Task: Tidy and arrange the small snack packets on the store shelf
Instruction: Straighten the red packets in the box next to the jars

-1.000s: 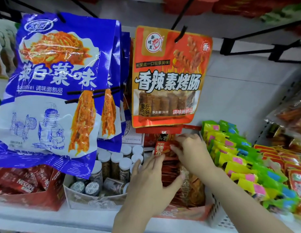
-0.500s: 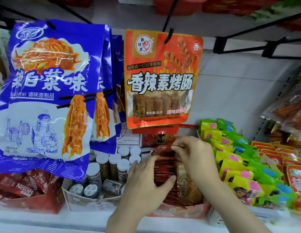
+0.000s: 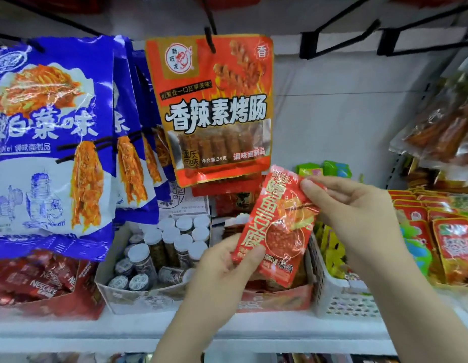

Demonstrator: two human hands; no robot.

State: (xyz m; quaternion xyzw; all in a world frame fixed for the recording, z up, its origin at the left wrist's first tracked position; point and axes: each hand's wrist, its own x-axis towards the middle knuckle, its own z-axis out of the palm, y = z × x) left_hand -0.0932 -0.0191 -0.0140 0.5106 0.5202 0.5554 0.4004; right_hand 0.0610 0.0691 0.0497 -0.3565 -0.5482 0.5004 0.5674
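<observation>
A small red snack packet (image 3: pixel 280 226) with gold characters is held up in front of the shelf, tilted with its top to the right. My left hand (image 3: pixel 222 273) pinches its lower left corner between thumb and fingers. My right hand (image 3: pixel 353 205) pinches its upper right corner. Below and behind it stands the red cardboard display box (image 3: pixel 274 299) with more red packets packed on edge, mostly hidden by the raised packet and my hands.
Blue noodle-snack bags (image 3: pixel 52 142) and an orange sausage-snack bag (image 3: pixel 214 111) hang on hooks above. A box of small white-capped jars (image 3: pixel 159 252) stands left of the red box, Nescafe sachets (image 3: pixel 36 284) further left. A white basket (image 3: pixel 337 297) with green-yellow packets and orange packets (image 3: pixel 452 244) sit right.
Both hands were pressing on the packets inside the red box; now they have lifted one red packet out and hold it up facing me. The camera has come closer.
</observation>
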